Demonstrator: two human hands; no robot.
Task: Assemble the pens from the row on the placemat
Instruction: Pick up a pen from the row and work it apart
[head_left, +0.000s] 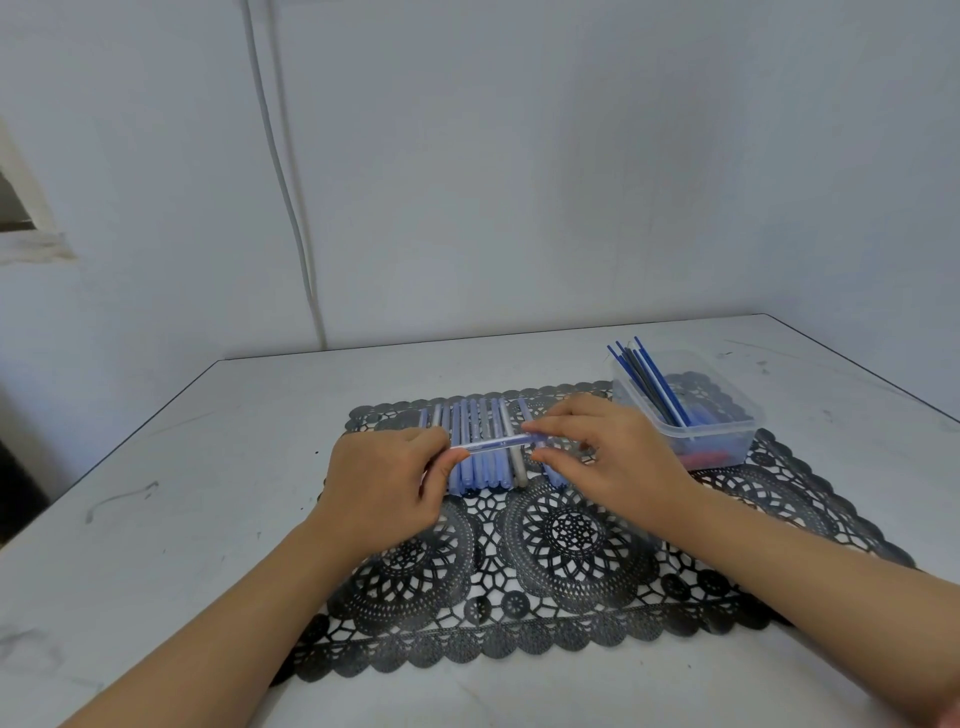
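A row of blue and grey pen barrels (480, 447) lies side by side on the black lace placemat (561, 540). Above the row, a clear blue pen (496, 443) is held level between both hands. My left hand (384, 480) grips its left end with curled fingers and thumb. My right hand (608, 447) pinches its right end between thumb and fingertips. Part of the row is hidden behind my hands.
A clear plastic tub (691, 410) stands at the placemat's back right corner, holding several blue and grey refills that lean out, plus small blue and red parts. The white table (182, 493) ends at a wall behind; a white cable (291, 208) runs down the wall.
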